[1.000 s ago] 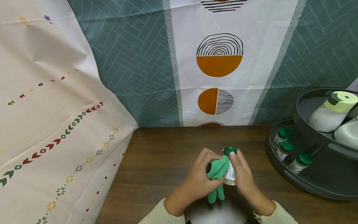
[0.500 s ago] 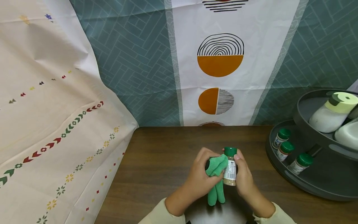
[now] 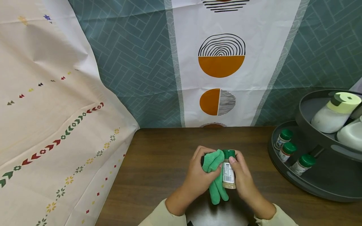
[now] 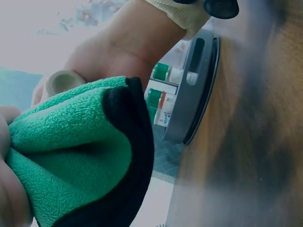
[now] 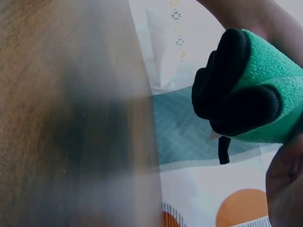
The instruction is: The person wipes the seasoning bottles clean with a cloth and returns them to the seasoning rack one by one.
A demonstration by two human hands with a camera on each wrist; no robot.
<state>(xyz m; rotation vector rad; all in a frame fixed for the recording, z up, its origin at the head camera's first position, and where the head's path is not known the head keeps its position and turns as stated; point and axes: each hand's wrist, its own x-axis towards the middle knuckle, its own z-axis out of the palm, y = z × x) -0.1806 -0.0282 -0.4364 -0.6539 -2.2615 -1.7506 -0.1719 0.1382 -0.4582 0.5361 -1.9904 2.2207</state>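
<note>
My left hand [image 3: 198,172] grips a folded green cloth [image 3: 212,160] with dark edging, its lower folds hanging beneath the palm. In the left wrist view the plush cloth [image 4: 75,137] fills the lower left, its black border facing the camera. A spice jar [image 3: 228,172] with a green cap and a white printed label stands upright in my right hand [image 3: 244,175], thumb along its side. The cloth lies against the jar's left side. The right wrist view shows the cloth [image 5: 274,71] but not the jar; the left wrist view shows only the jar's round base [image 4: 64,84].
A dark two-tier round rack [image 3: 314,185] stands at the right. Several green-capped jars [image 3: 287,150] sit on its lower tier, and a white bottle with a pale yellow cap [image 3: 335,113] on the upper. The brown wooden table [image 3: 161,157] meets patterned fabric behind and at left.
Both hands have shifted slightly left with the cloth and the jar. The cloth has slid up to near the cap, and the jar's label has turned more into view.
</note>
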